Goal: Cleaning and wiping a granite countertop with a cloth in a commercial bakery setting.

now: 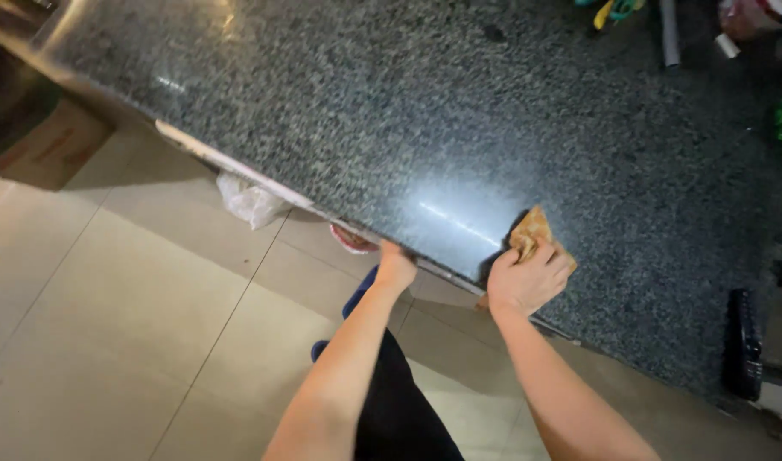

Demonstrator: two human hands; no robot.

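My right hand (528,277) presses a folded tan cloth (532,229) onto the dark speckled granite countertop (459,128), close to its near edge. Its fingers are curled over the cloth. My left hand (396,266) rests at the counter's front edge (237,166), fingers tucked under the rim and mostly hidden. A bright reflection of a light lies on the stone just left of the cloth.
A white plastic bag (250,201) and a red-and-white item (351,239) sit below the counter edge above the beige tiled floor (109,324). A cardboard box (54,145) is at left. Colourful small items (617,8) and a grey tube (669,32) lie at the far counter side. A black object (745,341) is at right.
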